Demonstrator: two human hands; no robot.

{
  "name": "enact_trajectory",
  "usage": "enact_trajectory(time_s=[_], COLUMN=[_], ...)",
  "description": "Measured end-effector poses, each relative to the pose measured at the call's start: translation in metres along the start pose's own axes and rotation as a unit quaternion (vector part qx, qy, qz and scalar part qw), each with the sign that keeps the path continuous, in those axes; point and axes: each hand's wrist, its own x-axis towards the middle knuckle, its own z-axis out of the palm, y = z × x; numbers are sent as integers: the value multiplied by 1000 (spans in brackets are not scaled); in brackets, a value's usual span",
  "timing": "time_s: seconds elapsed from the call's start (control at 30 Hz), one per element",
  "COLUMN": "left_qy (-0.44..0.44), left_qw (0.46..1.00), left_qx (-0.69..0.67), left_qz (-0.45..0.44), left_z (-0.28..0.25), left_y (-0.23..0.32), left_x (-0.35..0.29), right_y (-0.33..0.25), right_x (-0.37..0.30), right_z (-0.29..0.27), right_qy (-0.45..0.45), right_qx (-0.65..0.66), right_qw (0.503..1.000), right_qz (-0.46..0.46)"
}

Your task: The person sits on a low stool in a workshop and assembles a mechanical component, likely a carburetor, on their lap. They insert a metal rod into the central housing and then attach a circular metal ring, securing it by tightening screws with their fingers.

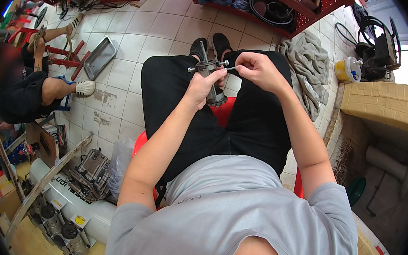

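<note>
My left hand [199,89] is wrapped around a grey metal cylinder with side bolts [217,97], held above my lap between my knees. From its top a long metal rod [203,51] sticks up, and bolts stand out on both sides. The fingers of my right hand [260,72] pinch a thin metal rod [231,68] whose other end reaches the cylinder's right side, by my left thumb. Whether the thin rod sits inside a bolt there is too small to tell.
At the left another person [19,91] sits near a metal tray [100,58] on the tiled floor. A red perforated cart [316,13] stands ahead on the right. Grey cloth [304,68] lies beside my right leg, and a yellow tub [347,71] stands farther right. A white tank [67,190] is at lower left.
</note>
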Motion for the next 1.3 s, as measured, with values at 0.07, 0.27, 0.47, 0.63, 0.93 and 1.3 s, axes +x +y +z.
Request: enact_trajectory(time_s=[0.07,0.27,0.47,0.63,0.93,1.3], left_qy=[-10,-21,-38,-3,35,45], left_qw=[1000,982,959,947,932,905], left_qx=[15,62,238,316,361,405], left_qz=[-24,-175,-149,-56,-13,118], left_z=[-5,-10,-16,-6,-7,-9], left_y=[-1,-4,-23,-19,-17,-25], left_x=[2,7,15,6,9,9], right_y=[2,8,2,1,0,-2], right_x=[2,3,2,0,-1,-1], right_z=[-8,0,16,16,15,29], right_qy=[-14,-20,14,13,11,74], right_qx=[-16,80,3,-70,-173,-135], right_qw=[1000,997,1000,997,980,987], right_qz=[10,0,-1,-13,-97,-51])
